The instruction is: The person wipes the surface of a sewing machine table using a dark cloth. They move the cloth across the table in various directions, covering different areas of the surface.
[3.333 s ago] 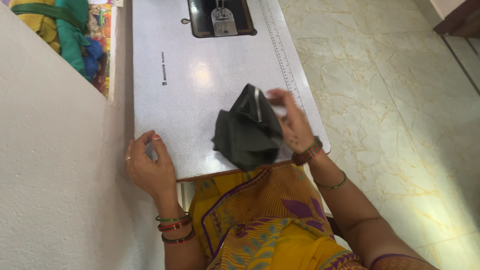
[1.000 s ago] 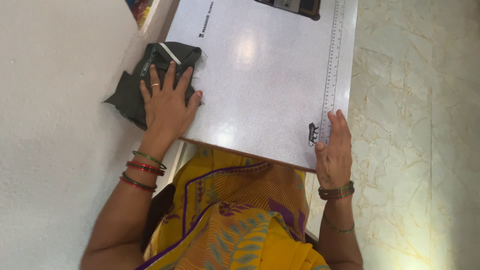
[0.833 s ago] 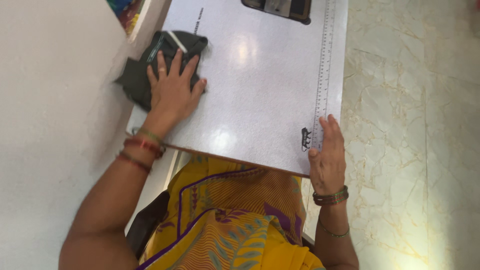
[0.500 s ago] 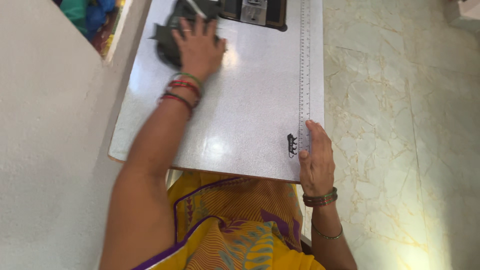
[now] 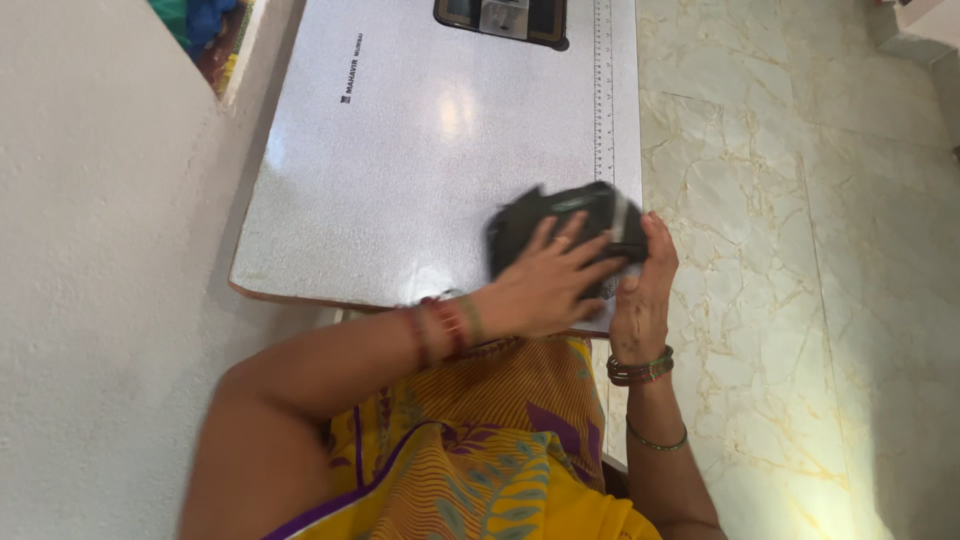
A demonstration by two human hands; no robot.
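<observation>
Dark cloth [image 5: 560, 215], one folded bundle of it, lies on the desk [image 5: 400, 180] at its near right corner, close beside the ruler strip [image 5: 603, 90] that runs along the right edge. My left hand [image 5: 545, 285] reaches across my body from the left, forearm slanting over the near edge of the desk, palm down, fingers spread flat on top of the cloth; its grip is open and pressing, not pinching. My right hand [image 5: 640, 280] stands upright at the desk's right edge, forearm coming straight up from below, thumb and fingers curled against the right side of the cloth. Whether that grip is closed on a fold or only resting against it I cannot tell, since the cloth is blurred there.

Bangles: a stack on my left wrist [image 5: 440, 325], and on my right arm a stack at the wrist [image 5: 640, 368] plus one thin one [image 5: 657, 440] farther down the forearm. One dark inset plate [image 5: 500, 15] sits at the far edge of the desk. Marble floor [image 5: 800, 250] lies to the right of the desk, a pale wall [image 5: 100, 250] to its left. My yellow patterned garment [image 5: 480, 460] fills the space below the near edge.
</observation>
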